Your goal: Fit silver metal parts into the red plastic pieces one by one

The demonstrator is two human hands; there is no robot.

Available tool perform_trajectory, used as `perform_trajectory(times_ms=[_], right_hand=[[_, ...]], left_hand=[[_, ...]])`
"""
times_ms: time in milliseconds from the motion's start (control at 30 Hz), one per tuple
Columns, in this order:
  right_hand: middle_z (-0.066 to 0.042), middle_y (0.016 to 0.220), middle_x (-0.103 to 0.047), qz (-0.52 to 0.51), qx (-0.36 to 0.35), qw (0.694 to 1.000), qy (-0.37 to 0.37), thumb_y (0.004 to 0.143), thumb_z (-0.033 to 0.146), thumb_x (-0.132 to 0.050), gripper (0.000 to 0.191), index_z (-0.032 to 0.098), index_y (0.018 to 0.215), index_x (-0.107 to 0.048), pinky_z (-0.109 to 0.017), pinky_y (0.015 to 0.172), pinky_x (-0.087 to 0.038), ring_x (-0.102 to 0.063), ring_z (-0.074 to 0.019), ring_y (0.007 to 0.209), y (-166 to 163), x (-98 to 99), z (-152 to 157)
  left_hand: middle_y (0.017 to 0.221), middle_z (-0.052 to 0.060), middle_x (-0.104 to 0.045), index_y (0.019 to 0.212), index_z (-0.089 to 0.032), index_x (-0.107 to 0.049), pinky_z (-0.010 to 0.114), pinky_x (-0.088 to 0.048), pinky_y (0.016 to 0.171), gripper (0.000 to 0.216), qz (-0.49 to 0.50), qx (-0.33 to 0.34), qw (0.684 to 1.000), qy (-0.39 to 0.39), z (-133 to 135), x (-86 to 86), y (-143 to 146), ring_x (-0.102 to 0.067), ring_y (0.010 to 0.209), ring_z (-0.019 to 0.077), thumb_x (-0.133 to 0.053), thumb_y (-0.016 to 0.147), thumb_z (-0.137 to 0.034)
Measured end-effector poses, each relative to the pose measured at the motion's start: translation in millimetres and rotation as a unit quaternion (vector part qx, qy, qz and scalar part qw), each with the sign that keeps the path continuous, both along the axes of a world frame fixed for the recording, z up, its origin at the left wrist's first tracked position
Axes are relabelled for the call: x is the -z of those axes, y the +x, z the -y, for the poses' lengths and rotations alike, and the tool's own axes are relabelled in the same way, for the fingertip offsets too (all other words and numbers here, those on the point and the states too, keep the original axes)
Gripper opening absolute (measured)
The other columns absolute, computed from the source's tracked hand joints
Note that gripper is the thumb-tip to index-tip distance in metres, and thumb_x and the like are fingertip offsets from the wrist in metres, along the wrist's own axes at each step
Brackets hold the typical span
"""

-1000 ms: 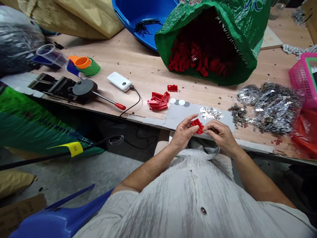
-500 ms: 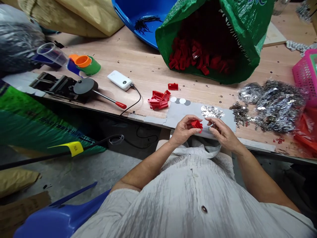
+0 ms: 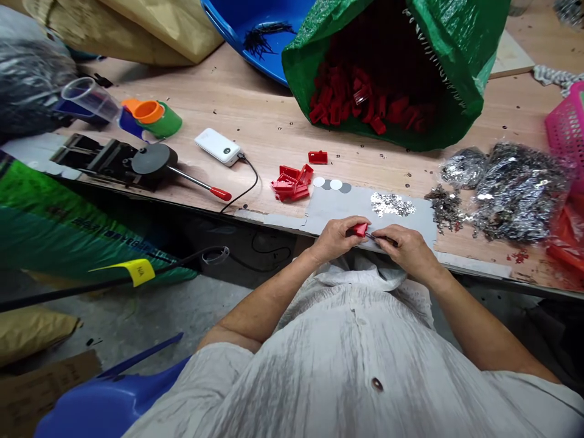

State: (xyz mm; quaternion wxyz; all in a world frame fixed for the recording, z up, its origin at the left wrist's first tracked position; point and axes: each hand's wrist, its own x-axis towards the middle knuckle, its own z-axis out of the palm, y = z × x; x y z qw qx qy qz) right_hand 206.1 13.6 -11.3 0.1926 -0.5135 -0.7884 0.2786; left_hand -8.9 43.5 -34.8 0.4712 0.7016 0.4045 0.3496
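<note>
My left hand (image 3: 336, 238) is closed on a small red plastic housing (image 3: 360, 229), held just above the bench's front edge. In my right hand (image 3: 409, 250) is a slim dark tool (image 3: 376, 238) with a metal tip; its exact kind is hard to make out. The tip points left and meets the right end of the housing, though whether it goes inside cannot be seen. Just beyond my hands, a heap of small shiny metal pieces (image 3: 392, 205) lies on a grey sheet (image 3: 351, 207). A cluster of red housings (image 3: 292, 184) sits to the left.
A green sack (image 3: 474, 97) of red housings lies open at the back. Left are a hand press with a red-tipped lever (image 3: 155, 159) and a white power bank (image 3: 218, 146). Bagged metal parts (image 3: 515, 194) and a pink basket (image 3: 566, 125) stand right.
My right hand has moved slightly left and closed around the slim tool, whose tip now meets the red housing. My left hand has turned the housing a little.
</note>
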Motion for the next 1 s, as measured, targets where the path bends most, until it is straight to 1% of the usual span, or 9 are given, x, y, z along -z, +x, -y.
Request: perform_trajectory(times_ms=[133,233,367,467,600,733,833,933,1000], right_hand=[[-0.005,0.101,-0.074,0.005,-0.010,1.000,0.011,0.095,0.023,-0.054,0.021,0.025,0.105,-0.073,-0.036,0.081,-0.052,-0.069,-0.0216,0.092,-1,3.7,-1],[-0.005,0.102,-0.073,0.017,0.001,1.000,0.014,0.095,0.022,-0.054,0.021,0.024,0.104,-0.072,-0.035,0.081,-0.052,-0.069,-0.0215,0.093,-3,5.1,1],[-0.006,0.098,-0.073,0.064,0.035,0.997,0.006,0.094,0.022,-0.054,0.020,0.024,0.100,-0.073,-0.033,0.075,-0.049,-0.068,-0.0219,0.088,-11,-0.1,4],[-0.005,0.092,-0.072,0.103,0.055,0.993,-0.001,0.093,0.023,-0.053,0.021,0.026,0.098,-0.073,-0.031,0.067,-0.045,-0.066,-0.0219,0.083,-20,-4.9,4],[-0.007,0.092,-0.072,0.122,0.069,0.990,-0.001,0.092,0.023,-0.052,0.020,0.025,0.097,-0.072,-0.031,0.064,-0.042,-0.065,-0.0218,0.082,-26,-4.5,4],[-0.006,0.094,-0.071,0.081,0.055,0.995,-0.015,0.093,0.023,-0.052,0.019,0.025,0.099,-0.069,-0.032,0.071,-0.046,-0.065,-0.0222,0.086,-20,-2.0,4],[-0.007,0.101,-0.069,0.004,0.041,0.999,-0.012,0.095,0.026,-0.048,0.019,0.024,0.106,-0.064,-0.034,0.079,-0.047,-0.065,-0.0228,0.092,-12,-3.3,7],[-0.005,0.097,-0.069,-0.092,0.045,0.994,-0.037,0.098,0.029,-0.044,0.019,0.023,0.110,-0.057,-0.033,0.075,-0.048,-0.064,-0.0197,0.081,-6,-7.5,14],[-0.003,0.088,-0.069,-0.142,0.044,0.986,-0.069,0.100,0.032,-0.041,0.024,0.024,0.120,-0.053,-0.032,0.072,-0.048,-0.063,-0.0179,0.074,-3,-11.6,18]], left_hand=[[0.105,0.004,-0.076,0.107,-0.024,-0.074,0.030,-0.048,0.088,0.033,0.008,-0.002,1.000,0.002,-1,1.5,-1,-0.069,0.094,0.0204,-0.077,0.074,-0.027],[0.104,0.004,-0.076,0.107,-0.024,-0.074,0.029,-0.048,0.087,0.033,0.001,0.001,1.000,0.005,-2,2.4,-1,-0.069,0.094,0.0203,-0.076,0.074,-0.027],[0.103,0.004,-0.076,0.105,-0.024,-0.074,0.030,-0.048,0.086,0.032,-0.006,0.001,1.000,-0.005,-1,2.2,0,-0.069,0.092,0.0210,-0.076,0.073,-0.025],[0.101,0.002,-0.076,0.104,-0.025,-0.074,0.030,-0.047,0.086,0.031,0.001,-0.015,1.000,-0.016,1,2.0,2,-0.069,0.093,0.0214,-0.075,0.073,-0.024],[0.096,0.002,-0.076,0.102,-0.025,-0.074,0.030,-0.047,0.084,0.031,0.005,-0.029,0.999,-0.029,3,1.5,4,-0.068,0.088,0.0208,-0.076,0.071,-0.022],[0.095,0.002,-0.075,0.100,-0.024,-0.073,0.029,-0.046,0.084,0.030,0.008,-0.028,0.999,-0.035,5,-1.9,4,-0.066,0.087,0.0198,-0.077,0.071,-0.023],[0.095,0.002,-0.073,0.097,-0.022,-0.071,0.029,-0.046,0.085,0.029,0.034,-0.044,0.997,-0.049,10,-6.5,5,-0.065,0.089,0.0188,-0.080,0.069,-0.023],[0.098,0.003,-0.069,0.096,-0.020,-0.067,0.029,-0.046,0.087,0.032,0.132,-0.071,0.984,-0.095,19,-13.9,8,-0.064,0.093,0.0181,-0.083,0.069,-0.028],[0.098,0.003,-0.069,0.095,-0.019,-0.063,0.030,-0.047,0.088,0.032,0.229,-0.089,0.956,-0.162,26,-20.4,11,-0.066,0.095,0.0176,-0.082,0.072,-0.034]])
